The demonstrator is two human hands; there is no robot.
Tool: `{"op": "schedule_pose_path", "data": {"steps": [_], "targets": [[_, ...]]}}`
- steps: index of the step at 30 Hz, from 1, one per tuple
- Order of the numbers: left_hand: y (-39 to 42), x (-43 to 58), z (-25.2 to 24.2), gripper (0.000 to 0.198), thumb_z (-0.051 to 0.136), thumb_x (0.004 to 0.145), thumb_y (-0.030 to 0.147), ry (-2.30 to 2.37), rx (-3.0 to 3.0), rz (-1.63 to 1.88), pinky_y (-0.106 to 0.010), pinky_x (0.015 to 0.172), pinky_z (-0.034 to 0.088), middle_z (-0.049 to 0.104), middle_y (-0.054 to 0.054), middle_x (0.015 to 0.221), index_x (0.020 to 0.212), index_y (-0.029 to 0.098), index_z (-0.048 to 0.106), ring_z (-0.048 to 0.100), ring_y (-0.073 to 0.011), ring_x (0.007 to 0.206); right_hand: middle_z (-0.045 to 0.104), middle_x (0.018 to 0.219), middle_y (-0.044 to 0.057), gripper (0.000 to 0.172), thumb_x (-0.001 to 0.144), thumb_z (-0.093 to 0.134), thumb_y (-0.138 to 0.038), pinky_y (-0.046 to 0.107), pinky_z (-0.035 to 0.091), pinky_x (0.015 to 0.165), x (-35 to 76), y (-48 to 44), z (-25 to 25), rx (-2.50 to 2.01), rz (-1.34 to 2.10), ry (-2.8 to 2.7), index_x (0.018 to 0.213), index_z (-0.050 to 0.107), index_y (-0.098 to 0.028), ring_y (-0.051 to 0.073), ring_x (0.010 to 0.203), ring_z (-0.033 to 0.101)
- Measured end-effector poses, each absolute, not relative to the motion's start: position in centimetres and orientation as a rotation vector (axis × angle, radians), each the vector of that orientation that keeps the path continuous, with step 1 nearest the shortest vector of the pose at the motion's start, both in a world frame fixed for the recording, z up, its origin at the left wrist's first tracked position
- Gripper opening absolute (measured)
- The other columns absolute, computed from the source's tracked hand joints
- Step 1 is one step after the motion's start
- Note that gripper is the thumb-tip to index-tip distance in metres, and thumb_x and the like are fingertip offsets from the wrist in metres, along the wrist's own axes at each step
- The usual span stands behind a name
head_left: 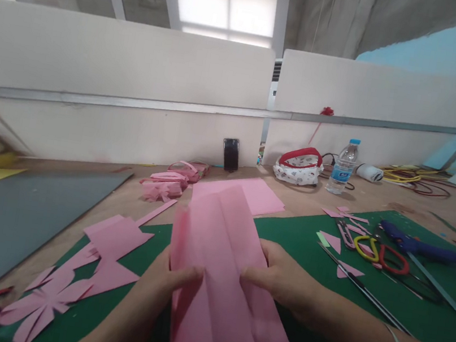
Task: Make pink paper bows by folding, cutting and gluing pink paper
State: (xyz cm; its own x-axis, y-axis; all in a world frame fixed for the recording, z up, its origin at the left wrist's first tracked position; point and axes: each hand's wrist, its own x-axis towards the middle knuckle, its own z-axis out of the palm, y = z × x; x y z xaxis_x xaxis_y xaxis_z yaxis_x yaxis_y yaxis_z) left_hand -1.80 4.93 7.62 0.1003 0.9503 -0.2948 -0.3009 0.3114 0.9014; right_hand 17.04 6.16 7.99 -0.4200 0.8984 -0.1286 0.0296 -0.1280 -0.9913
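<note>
Nearest, folded pink paper point(225, 262) is held over the green mat point(297, 236), left hand point(169, 275) and right hand point(281, 276) closed on its long sides, thumbs on top, other fingers mostly hidden. I'd guess it light, pliant, easily creased; grip gently along those edges.

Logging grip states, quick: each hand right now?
Left hand: closed on the left side of the long, creased pink paper sheet, thumb on top.
Right hand: closed on its right side, thumb on top.
</note>
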Motion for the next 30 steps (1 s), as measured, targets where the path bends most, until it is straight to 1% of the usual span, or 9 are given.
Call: {"op": "schedule_pose_path", "data": {"steps": [5, 8, 11, 13, 15, 18, 21, 24, 30], "targets": [[5.2, -3.1, 8.7, 0.037, 0.053, 0.054, 0.004, 1.381, 0.795, 0.988, -0.036, 0.060, 0.053, 0.071, -0.006, 0.072, 0.087, 0.013, 0.066, 0.067, -0.0275, 0.069, 0.068, 0.096, 0.005, 0.037, 0.065, 0.054, -0.009, 0.028, 0.050, 0.067, 17.7, 7.4, 7.4, -1.221, 1.461, -1.440, 0.100, 0.063, -0.015, 0.021, 0.085, 0.064], [5.6, -3.7, 8.8, 0.026, 0.053, 0.052, 0.004, 1.417, 0.764, 0.946, -0.036, 0.061, 0.054, 0.069, -0.003, 0.066, 0.073, 0.015, 0.064, 0.065, -0.0251, 0.063, 0.066, 0.099, 0.004, 0.053, 0.064, 0.054, -0.006, 0.028, 0.050, 0.067, 17.9, 7.9, 7.0, -1.205, 1.420, -1.465, 0.116, 0.056, -0.018, 0.020, 0.086, 0.063], [5.8, -3.9, 9.0, 0.025, 0.054, 0.052, 0.003, 1.392, 0.742, 0.925, -0.035, 0.063, 0.054, 0.069, -0.003, 0.064, 0.071, 0.014, 0.064, 0.065, -0.0245, 0.063, 0.065, 0.101, 0.002, 0.070, 0.071, 0.057, -0.012, 0.030, 0.049, 0.072, 18.4, 8.4, 7.0, -1.234, 1.285, -1.499, 0.137, 0.037, -0.026, 0.017, 0.081, 0.061], [5.8, -3.9, 9.1, 0.027, 0.055, 0.053, 0.003, 1.355, 0.736, 0.919, -0.035, 0.064, 0.055, 0.071, -0.005, 0.068, 0.075, 0.013, 0.066, 0.067, -0.0251, 0.066, 0.065, 0.102, 0.002, 0.063, 0.079, 0.055, -0.021, 0.031, 0.048, 0.076, 18.9, 8.7, 7.2, -1.216, 1.221, -1.568, 0.139, 0.036, -0.027, 0.016, 0.081, 0.060], [5.8, -4.0, 9.2, 0.030, 0.055, 0.054, 0.004, 1.301, 0.735, 0.906, -0.037, 0.065, 0.056, 0.072, -0.006, 0.071, 0.081, 0.012, 0.067, 0.067, -0.0264, 0.067, 0.066, 0.103, 0.005, 0.046, 0.085, 0.049, -0.028, 0.032, 0.048, 0.076, 19.6, 9.2, 7.5, -1.119, 1.338, -1.648, 0.131, 0.049, -0.025, 0.016, 0.083, 0.060], [5.9, -4.3, 9.2, 0.031, 0.056, 0.054, 0.004, 1.242, 0.732, 0.910, -0.039, 0.062, 0.056, 0.071, -0.006, 0.068, 0.082, 0.010, 0.067, 0.067, -0.0268, 0.063, 0.069, 0.102, 0.007, 0.034, 0.082, 0.046, -0.017, 0.033, 0.050, 0.077, 20.6, 9.9, 7.7, -1.000, 1.530, -1.771, 0.110, 0.065, -0.019, 0.018, 0.087, 0.063], [5.9, -4.6, 9.2, 0.033, 0.056, 0.054, 0.003, 1.216, 0.707, 0.916, -0.040, 0.064, 0.056, 0.072, -0.007, 0.071, 0.084, 0.010, 0.067, 0.068, -0.0270, 0.064, 0.069, 0.108, 0.005, 0.047, 0.069, 0.044, 0.000, 0.031, 0.048, 0.087, 21.3, 10.4, 7.6, -0.907, 1.274, -2.043, 0.106, 0.068, -0.019, 0.018, 0.101, 0.062], [6.0, -4.8, 9.2, 0.043, 0.056, 0.054, 0.003, 1.123, 0.629, 0.854, -0.045, 0.071, 0.056, 0.073, -0.010, 0.083, 0.095, 0.010, 0.065, 0.069, -0.0323, 0.078, 0.066, 0.115, 0.003, 0.057, 0.069, 0.043, 0.005, 0.028, 0.044, 0.094, 21.8, 10.7, 7.5, -0.775, 0.957, -2.288, 0.114, 0.064, -0.021, 0.015, 0.109, 0.059], [6.0, -5.0, 9.2, 0.045, 0.061, 0.050, 0.004, 1.093, 0.568, 0.858, -0.044, 0.077, 0.055, 0.074, -0.011, 0.085, 0.095, 0.012, 0.065, 0.069, -0.0340, 0.084, 0.073, 0.096, 0.004, 0.024, 0.073, 0.066, -0.016, 0.026, 0.050, 0.081, 21.8, 11.2, 7.3, -0.810, 0.790, -2.159, 0.095, 0.073, -0.021, 0.017, 0.090, 0.067]]}}
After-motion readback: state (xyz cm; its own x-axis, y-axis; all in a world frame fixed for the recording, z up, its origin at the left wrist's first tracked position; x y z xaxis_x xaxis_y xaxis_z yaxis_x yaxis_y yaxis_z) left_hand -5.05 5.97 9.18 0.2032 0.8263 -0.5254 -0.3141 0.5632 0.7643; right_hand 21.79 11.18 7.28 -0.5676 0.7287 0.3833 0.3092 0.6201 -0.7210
